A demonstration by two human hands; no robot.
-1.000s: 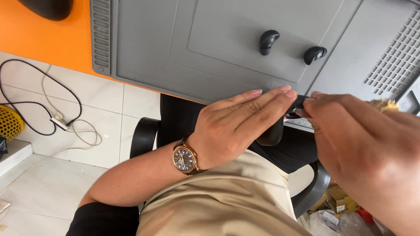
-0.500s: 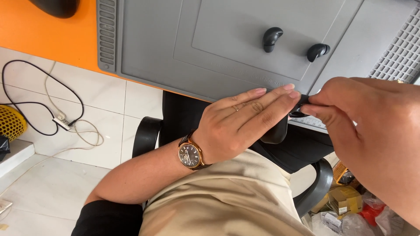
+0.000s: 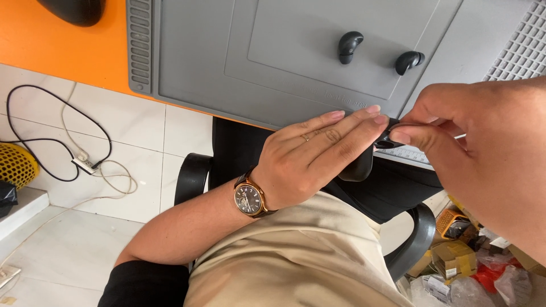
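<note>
Just there, small black part (image 3: pixel 385 139) inside right-hand (image 3: pixel 483 153) grip.

Repair workbench: grey work mat (image 3: pixel 239 62), office chair (image 3: pixel 398 187), tiled floor (image 3: pixel 74 239).

My left hand (image 3: pixel 318 156) lies flat, fingers straight, just below the grey mat (image 3: pixel 239 57). My right hand (image 3: pixel 483 153) pinches a small black part (image 3: pixel 387 138) at the left fingertips, below the mat's near edge.
</note>
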